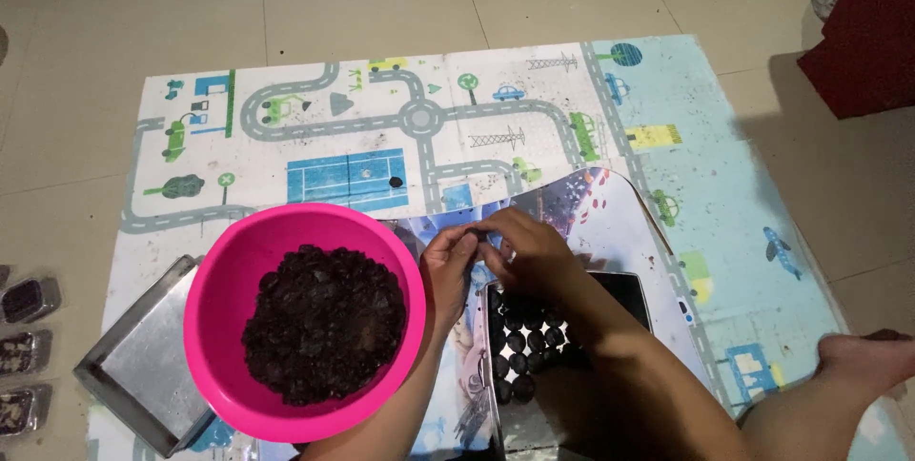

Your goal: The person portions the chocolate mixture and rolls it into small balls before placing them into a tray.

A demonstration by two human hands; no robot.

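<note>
Forearm (610,347) over half-hidden tray (624,282) of balls (519,342)

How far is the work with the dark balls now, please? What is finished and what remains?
Done: several rows of dark balls already lie on the metal tray. In hand: the left hand and the right hand meet above the tray, pinching a small dark piece between them. Left: the pink bowl holds a large heap of dark mixture, and an empty metal tray waits beside it.
</note>
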